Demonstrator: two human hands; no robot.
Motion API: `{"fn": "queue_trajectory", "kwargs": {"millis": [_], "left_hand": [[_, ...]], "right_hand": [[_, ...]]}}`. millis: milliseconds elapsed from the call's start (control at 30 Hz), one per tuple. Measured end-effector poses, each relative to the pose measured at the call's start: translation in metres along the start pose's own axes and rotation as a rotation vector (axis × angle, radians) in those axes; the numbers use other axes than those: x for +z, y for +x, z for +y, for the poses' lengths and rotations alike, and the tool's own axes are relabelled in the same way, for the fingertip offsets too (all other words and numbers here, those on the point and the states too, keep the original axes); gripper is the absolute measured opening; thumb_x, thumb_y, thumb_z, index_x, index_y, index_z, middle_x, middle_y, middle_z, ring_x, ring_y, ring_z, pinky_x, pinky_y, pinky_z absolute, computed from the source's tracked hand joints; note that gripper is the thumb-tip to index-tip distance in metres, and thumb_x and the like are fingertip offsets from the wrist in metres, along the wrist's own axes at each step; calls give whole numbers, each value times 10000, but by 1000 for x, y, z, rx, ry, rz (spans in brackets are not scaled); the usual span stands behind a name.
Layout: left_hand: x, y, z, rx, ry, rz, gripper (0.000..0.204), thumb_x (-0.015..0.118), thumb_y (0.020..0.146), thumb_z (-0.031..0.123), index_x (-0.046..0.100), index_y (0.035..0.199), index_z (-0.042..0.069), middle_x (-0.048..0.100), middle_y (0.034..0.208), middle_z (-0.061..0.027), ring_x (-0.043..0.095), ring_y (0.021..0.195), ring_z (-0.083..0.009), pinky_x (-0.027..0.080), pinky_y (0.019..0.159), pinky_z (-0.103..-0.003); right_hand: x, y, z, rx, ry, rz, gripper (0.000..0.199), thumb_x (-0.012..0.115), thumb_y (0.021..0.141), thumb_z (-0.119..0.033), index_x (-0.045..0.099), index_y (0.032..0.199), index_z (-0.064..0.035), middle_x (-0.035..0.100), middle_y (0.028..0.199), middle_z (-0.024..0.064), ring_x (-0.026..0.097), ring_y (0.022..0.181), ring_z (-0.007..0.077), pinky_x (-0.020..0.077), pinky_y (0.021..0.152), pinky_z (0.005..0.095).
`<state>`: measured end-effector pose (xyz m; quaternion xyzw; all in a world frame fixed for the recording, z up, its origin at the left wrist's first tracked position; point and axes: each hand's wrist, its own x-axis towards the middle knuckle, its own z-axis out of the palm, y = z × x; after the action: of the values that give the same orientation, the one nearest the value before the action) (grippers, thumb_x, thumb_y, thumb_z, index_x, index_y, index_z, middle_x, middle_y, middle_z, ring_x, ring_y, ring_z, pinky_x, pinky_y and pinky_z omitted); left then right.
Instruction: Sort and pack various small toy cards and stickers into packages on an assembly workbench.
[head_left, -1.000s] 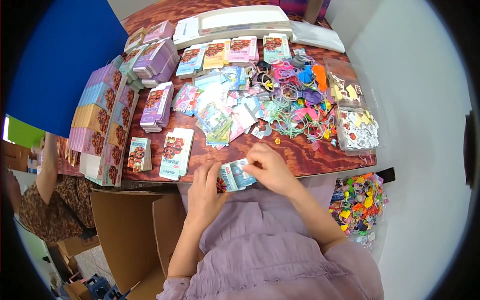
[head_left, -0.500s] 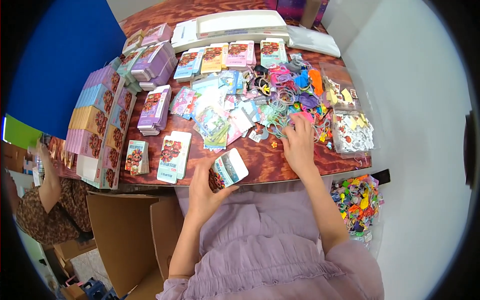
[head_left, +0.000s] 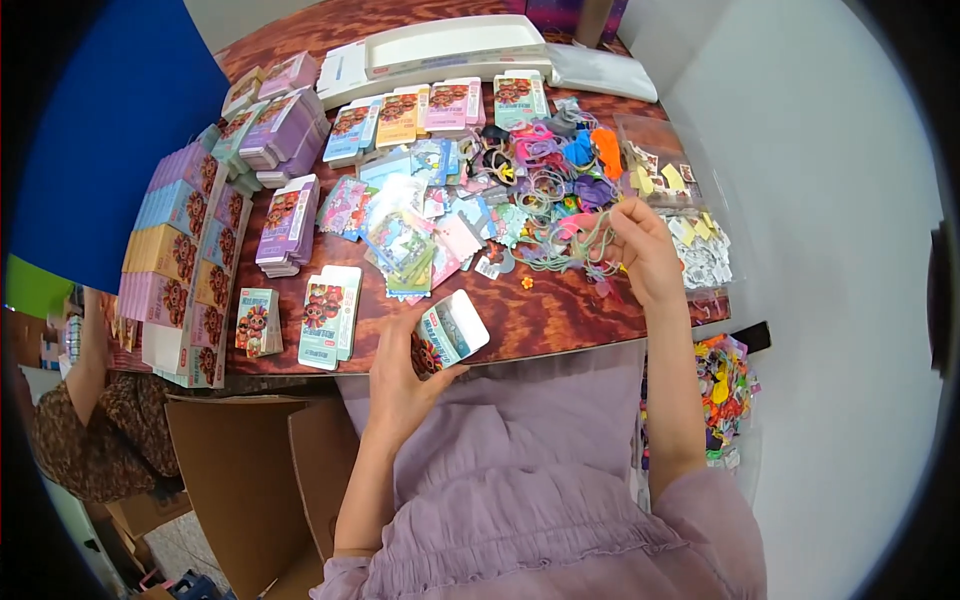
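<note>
A small printed carton [head_left: 436, 345], its top flap raised, is gripped by my left hand [head_left: 396, 362] at the table's front edge. Something pale shows inside it. My right hand [head_left: 648, 252] pinches a pale green cord [head_left: 598, 240] at the right side of a heap of colourful cords and trinkets [head_left: 560, 180]. Part of that cord still trails into the heap. Left of the heap lies a loose pile of printed cards [head_left: 405, 235]. A tiny orange flower piece [head_left: 527, 284] sits alone on the wood.
Stacks of printed cartons [head_left: 170, 255] line the left; more cartons [head_left: 403, 117] stand behind the cards. A long white tray [head_left: 455, 62] lies at the back. Clear bags of small pieces [head_left: 705, 250] are at right. A cardboard box [head_left: 235, 480] stands below. Another person's arm [head_left: 92, 350] shows far left.
My right hand has lifted from the heap and moved right, drawing the pale green cord up with it. My left hand keeps the carton nearly where it was. The view has shifted slightly.
</note>
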<state>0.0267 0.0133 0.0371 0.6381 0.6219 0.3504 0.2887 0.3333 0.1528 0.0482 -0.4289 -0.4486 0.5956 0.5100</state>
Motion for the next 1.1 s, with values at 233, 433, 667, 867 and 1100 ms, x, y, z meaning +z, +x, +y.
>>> {"fn": "queue_trajectory", "kwargs": {"millis": [233, 433, 667, 867, 1100], "left_hand": [[2, 0, 5, 0, 18, -31, 781, 894, 620, 73, 523, 1306, 35, 586, 1177, -129, 584, 1115, -282, 477, 927, -376], [5, 12, 5, 108, -504, -357, 809, 927, 625, 191, 572, 1344, 82, 415, 1499, -82, 492, 1323, -229, 492, 990, -372], [51, 54, 38, 117, -776, -768, 793, 921, 656, 260, 564, 1341, 78, 133, 1654, -173, 194, 1518, -286, 342, 1127, -413], [56, 43, 35, 11, -781, -833, 809, 908, 661, 142, 543, 1379, 61, 442, 1439, -62, 501, 1247, -176, 466, 1000, -346], [31, 37, 42, 39, -622, -737, 805, 895, 682, 180, 534, 1390, 50, 528, 1355, -92, 584, 1151, -216, 502, 957, -342]], "right_hand": [[-7, 0, 5, 47, 25, 29, 124, 558, 1016, -211, 550, 988, -91, 712, 989, 136, 708, 768, 164, 567, 647, 270], [2, -12, -6, 110, 247, -38, 123, 522, 1031, -206, 535, 1033, -84, 706, 1006, 199, 724, 782, 188, 579, 606, 261], [17, -28, 15, 226, 501, -218, 135, 511, 1040, -216, 538, 1013, -86, 699, 980, 193, 683, 698, 188, 531, 534, 261], [9, -39, 18, 210, 627, -161, 136, 513, 1036, -216, 548, 1045, -85, 633, 869, 84, 437, 536, 57, 320, 437, 194], [17, -46, 14, 84, 399, -125, 108, 514, 1035, -177, 542, 993, -82, 664, 960, 125, 397, 500, 36, 285, 432, 171]]}}
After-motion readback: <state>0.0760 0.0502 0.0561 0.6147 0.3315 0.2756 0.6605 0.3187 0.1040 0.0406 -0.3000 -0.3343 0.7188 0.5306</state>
